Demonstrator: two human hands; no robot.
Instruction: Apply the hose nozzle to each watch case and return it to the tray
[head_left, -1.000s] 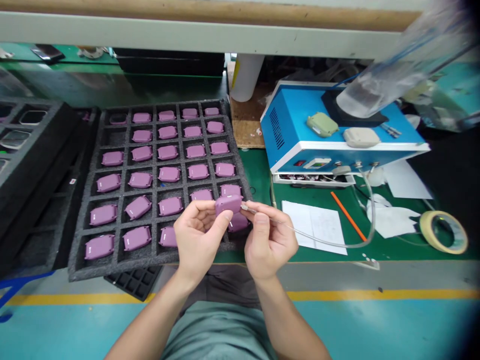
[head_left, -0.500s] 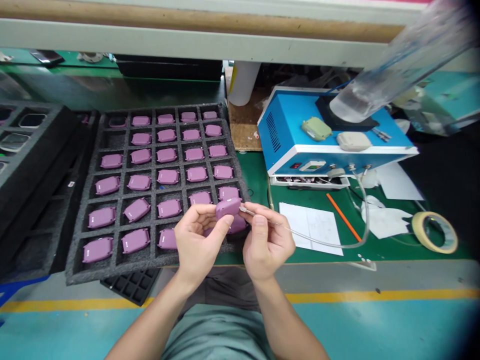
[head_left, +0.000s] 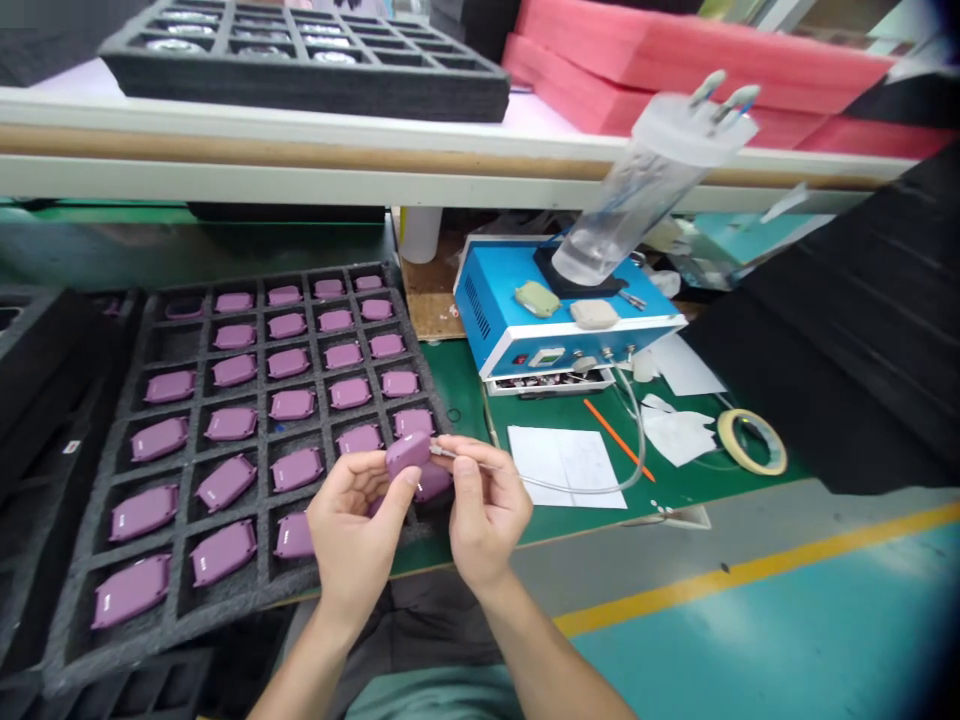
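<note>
Hands: two; left hand (head_left: 356, 525) has its fingers clamped on the held watch case (head_left: 407, 456), right hand (head_left: 484, 512) has its fingers pinched on a clear tube (head_left: 642, 440) near its metal tip (head_left: 436, 450).
Held case: one, purple, tilted, raised over the tray's near right corner; the tip is at its right edge, touching or just short, cannot tell which.
Stage: judged partway through this one case; which others are done and which are left cannot be told from their look.
Foam tray (head_left: 176, 625): one, dark grey, five columns by six rows, on the green surface (head_left: 469, 385).
Purple watch cases (head_left: 292, 404) in tray: twenty-eight seen, one to a cell, some partly behind the hands; plus one dark piece (head_left: 184, 308) in the far left cell.
Surface items: one tape roll (head_left: 727, 452), one orange stick (head_left: 619, 440), one creased paper sheet (head_left: 562, 465).
Blue machine (head_left: 491, 285): one; on top, one green case (head_left: 537, 298), one beige case (head_left: 595, 314), one clear cylinder (head_left: 611, 225).
Shelf (head_left: 82, 110): one black tray (head_left: 315, 92), at least two pink foam slabs (head_left: 697, 48).
</note>
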